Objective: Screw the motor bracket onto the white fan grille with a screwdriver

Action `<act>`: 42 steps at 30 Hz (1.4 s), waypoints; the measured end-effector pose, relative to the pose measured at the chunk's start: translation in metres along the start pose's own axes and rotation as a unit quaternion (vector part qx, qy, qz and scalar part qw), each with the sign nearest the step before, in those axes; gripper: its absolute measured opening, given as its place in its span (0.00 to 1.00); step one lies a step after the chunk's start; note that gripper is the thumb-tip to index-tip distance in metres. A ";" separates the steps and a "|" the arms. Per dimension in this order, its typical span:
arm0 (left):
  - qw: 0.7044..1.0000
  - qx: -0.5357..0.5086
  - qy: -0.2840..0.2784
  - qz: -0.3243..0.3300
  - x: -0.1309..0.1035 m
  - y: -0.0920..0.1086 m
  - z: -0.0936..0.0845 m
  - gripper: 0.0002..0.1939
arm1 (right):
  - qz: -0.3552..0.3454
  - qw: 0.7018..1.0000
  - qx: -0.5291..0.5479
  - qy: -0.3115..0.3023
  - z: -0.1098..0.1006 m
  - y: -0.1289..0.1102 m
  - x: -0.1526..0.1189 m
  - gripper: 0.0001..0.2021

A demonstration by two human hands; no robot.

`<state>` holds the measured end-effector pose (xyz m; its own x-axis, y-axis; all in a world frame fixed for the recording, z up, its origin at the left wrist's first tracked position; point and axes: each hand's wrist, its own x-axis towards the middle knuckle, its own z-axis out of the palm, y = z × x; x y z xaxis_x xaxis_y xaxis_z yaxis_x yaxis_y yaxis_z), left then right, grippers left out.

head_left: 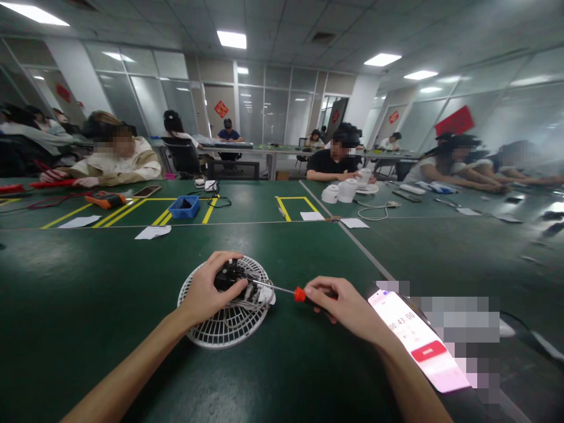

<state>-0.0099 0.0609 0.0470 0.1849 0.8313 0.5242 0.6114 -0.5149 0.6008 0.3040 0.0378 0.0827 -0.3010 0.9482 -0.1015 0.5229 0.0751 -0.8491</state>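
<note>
A round white fan grille (211, 338) lies on the green table in front of me. On it sits a black fan motor (227, 276) with a coiled pale cable (240, 305) beside it. My left hand (215, 285) is closed around the motor, thumb on the near side and fingers over the top. In my right hand (332, 296) is a screwdriver (299, 293) with a red and black handle, held nearly level. Its metal shaft points left and reaches the motor assembly; the exact contact of the tip is hard to make out.
A lit phone (418, 341) showing a timer lies right of my right forearm. Farther off are a blue bin (184, 207), paper slips (153, 232), an orange multimeter (106, 200) and white fan parts (347, 190). Several people sit at the surrounding tables.
</note>
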 end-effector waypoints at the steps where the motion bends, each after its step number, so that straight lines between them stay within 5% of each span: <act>1: 1.000 -0.001 0.001 0.001 0.000 0.000 0.000 0.20 | -0.020 1.000 -0.011 0.013 -0.001 -0.002 -0.002 0.17; 9: 1.000 -0.003 0.000 0.010 -0.001 -0.001 0.001 0.20 | -0.065 0.996 -0.056 0.015 -0.004 -0.007 -0.007 0.11; 16: 1.000 -0.002 0.006 0.010 0.000 -0.002 0.002 0.19 | -0.036 0.998 -0.051 -0.010 0.000 -0.001 -0.003 0.21; 19: 1.000 -0.001 0.008 0.013 0.000 -0.002 0.002 0.20 | -0.064 0.996 -0.065 0.016 0.001 -0.001 -0.003 0.15; 22: 1.000 0.000 0.007 0.011 0.000 -0.002 0.001 0.20 | -0.092 0.991 -0.084 0.043 0.001 0.000 -0.003 0.20; 29: 1.000 0.000 0.004 0.012 0.000 0.000 0.000 0.20 | -0.074 0.994 -0.075 0.022 -0.002 0.000 -0.003 0.10; 35: 1.000 0.002 0.015 0.018 -0.001 0.000 0.002 0.20 | -0.047 0.995 -0.090 0.001 -0.001 0.000 -0.002 0.21; 42: 0.999 0.009 0.022 0.021 0.000 0.002 0.001 0.19 | -0.072 0.994 -0.069 0.034 0.001 -0.006 -0.005 0.14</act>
<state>-0.0080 0.0600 0.0472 0.1767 0.7988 0.5751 0.6174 -0.5450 0.5673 0.3014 0.0323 0.0874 -0.3294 0.9426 0.0551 0.5834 0.2491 -0.7731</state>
